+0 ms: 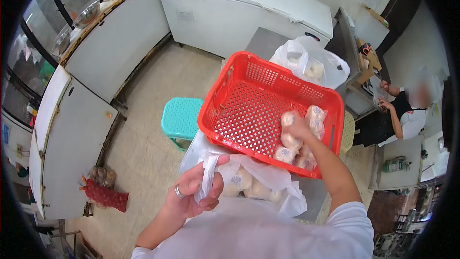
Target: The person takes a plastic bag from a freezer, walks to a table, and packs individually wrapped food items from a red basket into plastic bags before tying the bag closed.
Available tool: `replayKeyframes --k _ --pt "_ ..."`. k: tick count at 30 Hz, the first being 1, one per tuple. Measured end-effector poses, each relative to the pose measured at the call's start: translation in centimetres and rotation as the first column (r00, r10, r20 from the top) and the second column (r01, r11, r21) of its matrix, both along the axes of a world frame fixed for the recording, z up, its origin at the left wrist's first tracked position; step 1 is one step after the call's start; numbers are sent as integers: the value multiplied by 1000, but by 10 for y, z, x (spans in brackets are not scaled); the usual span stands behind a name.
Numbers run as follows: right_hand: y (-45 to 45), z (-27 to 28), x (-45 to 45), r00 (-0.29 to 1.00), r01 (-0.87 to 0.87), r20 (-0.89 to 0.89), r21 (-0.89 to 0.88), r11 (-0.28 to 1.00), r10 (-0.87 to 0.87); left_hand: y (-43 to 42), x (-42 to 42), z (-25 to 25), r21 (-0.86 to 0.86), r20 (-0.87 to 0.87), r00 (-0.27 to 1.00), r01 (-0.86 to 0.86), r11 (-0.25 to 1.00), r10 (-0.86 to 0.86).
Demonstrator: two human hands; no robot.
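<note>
Clear packs of round, pale buns [316, 121] lie in the near right corner of a red perforated basket [211, 110], the rest of whose floor is bare. The right hand [298, 129] reaches down onto them, blurred, and I cannot tell whether its fingers grip a pack. The left hand [194, 187], with a ring on one finger, grasps a twisted strip of white plastic beside an open white bag [293, 194] holding more packs. Another white bag [299, 52] stands just beyond the basket. Beneath is a metal table [314, 199]; a turquoise stool [181, 115] is at its left. Farther off are a white chest freezer [249, 9] and, at right, a person in a black apron [381, 122].
</note>
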State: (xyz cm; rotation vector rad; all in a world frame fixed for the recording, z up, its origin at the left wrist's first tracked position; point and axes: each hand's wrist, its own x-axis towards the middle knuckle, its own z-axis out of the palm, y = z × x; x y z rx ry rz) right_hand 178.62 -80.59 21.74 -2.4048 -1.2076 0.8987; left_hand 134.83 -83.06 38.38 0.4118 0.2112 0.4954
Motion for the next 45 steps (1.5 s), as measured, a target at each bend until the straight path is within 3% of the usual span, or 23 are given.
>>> replayKeyframes --k 1,2,3,4,6,7,8,9,10,11,12,15,19,24,28,32,33,36,38,40,42,44,45 --pt "-2 3 0 996 85 3 200 976 -88 1 0 1 9 -16 1000 4 1000 -4" --pt "3 5 11 936 203 -338 303 931 -94 3 0 2 24 -23 1000 16 1000 -16" --pt "2 38 2 710 365 -700 272 890 -77 5 1 3 42 -29 999 31 999 -29" --pt "-6 74 -20 641 428 -767 358 830 0 8 3 5 60 -34 998 47 997 -45" --pt "-34 147 -72 674 393 -716 555 733 181 14 8 5 60 8 999 50 997 -51" --pt "-49 159 -92 730 277 -607 682 677 313 17 9 6 60 28 998 53 997 -55" --pt "-65 182 -126 638 258 -642 698 668 425 20 11 7 65 64 996 59 996 -63" --pt "-80 179 -143 751 20 -441 759 651 491 24 12 9 70 101 992 64 995 -71" --pt "-87 178 -164 785 -273 -107 824 496 611 27 13 11 78 138 987 70 995 -80" --pt "-90 172 -183 729 -490 100 767 414 677 28 14 13 79 154 984 79 994 -91" --pt "-106 164 -207 746 -620 133 498 606 653 30 14 15 81 170 980 89 993 -102" --pt "-118 131 -222 597 -802 392 269 533 700 34 9 18 54 202 973 103 993 -112" --pt "-141 178 -188 720 -693 218 181 698 659 49 -7 12 -36 253 966 68 997 -57" --pt "-197 185 -132 639 -656 397 -167 736 659 64 -25 8 -69 233 972 40 997 -23" --pt "-205 232 -131 700 -645 327 -92 759 635 55 -36 42 189 228 966 78 979 -121" --pt "-207 242 -124 727 -685 101 38 727 680 48 -40 31 351 -138 990 15 936 36" --pt "-207 238 -122 734 -679 33 60 732 678 45 -41 29 344 -99 995 43 938 -9" --pt "-188 246 -105 855 -463 -102 290 838 508 27 -44 29 414 -70 993 116 903 -95" --pt "-163 232 -87 950 -131 -224 349 928 218 17 -37 38 386 -92 984 174 906 -150" --pt "-127 199 -63 988 -114 -81 181 977 131 12 -34 30 334 -50 981 195 922 -189" --pt "-101 123 -37 963 -262 108 172 949 246 8 -32 25 292 -35 977 211 933 -210" --pt "-79 5 -21 716 -677 394 193 710 576 5 -28 18 258 -33 977 211 943 -210" --pt "-73 6 -27 754 -632 288 74 772 590 2 -26 14 242 -44 979 205 948 -200"
